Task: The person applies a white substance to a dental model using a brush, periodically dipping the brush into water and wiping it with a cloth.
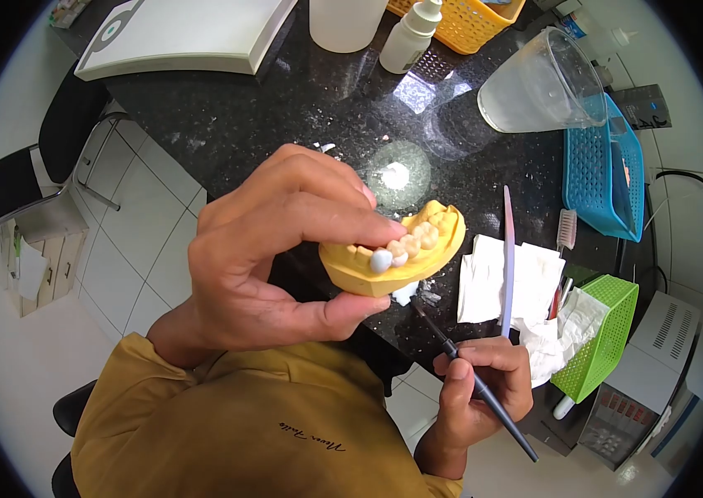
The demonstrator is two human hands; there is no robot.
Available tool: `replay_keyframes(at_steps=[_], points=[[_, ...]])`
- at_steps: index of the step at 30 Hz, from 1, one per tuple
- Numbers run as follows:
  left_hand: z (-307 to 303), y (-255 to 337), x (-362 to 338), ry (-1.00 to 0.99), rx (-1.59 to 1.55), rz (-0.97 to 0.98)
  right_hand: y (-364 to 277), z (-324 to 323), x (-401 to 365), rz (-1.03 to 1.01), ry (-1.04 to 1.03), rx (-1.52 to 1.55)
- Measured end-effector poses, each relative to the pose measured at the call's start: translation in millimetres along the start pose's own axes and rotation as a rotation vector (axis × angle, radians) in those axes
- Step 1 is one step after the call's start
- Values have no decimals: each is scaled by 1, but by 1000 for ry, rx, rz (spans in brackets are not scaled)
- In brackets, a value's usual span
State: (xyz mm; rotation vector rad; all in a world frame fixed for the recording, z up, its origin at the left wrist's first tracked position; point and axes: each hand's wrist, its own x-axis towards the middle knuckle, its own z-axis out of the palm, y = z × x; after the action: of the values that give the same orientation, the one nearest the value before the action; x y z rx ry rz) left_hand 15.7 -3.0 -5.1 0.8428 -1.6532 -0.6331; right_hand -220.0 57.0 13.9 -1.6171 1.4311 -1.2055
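Observation:
My left hand [272, 249] grips a yellow dental cast [360, 275] between thumb and fingers, raised in front of my chest. Along the cast runs a row of cream-coloured tooth crowns [412, 244]; the tooth at its near end [380, 261] is bluish white. My index fingertip rests against the row, and the fingers hide part of the cast. Lower right, my right hand [484, 390] pinches a slim brush [511, 425] with a dark handle. Its tip points up and left, just below the cast, apparently apart from it.
Folded white tissue [482, 286] lies on the black speckled counter [326, 100] under a long lilac tool [508, 274]. Beyond are a clear cup [526, 91] and a small white bottle [409, 41]. Blue [605, 174] and green [600, 340] baskets line the right side.

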Motion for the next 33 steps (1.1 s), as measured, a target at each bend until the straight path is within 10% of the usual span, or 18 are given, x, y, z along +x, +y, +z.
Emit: replay_keyframes(at_steps=[16,33], points=[[-1,3,1,-20,17,-31,0,2,0,-17,-33,34],[5,7,0,-3,110,7,3,18,2,-527,-10,138]])
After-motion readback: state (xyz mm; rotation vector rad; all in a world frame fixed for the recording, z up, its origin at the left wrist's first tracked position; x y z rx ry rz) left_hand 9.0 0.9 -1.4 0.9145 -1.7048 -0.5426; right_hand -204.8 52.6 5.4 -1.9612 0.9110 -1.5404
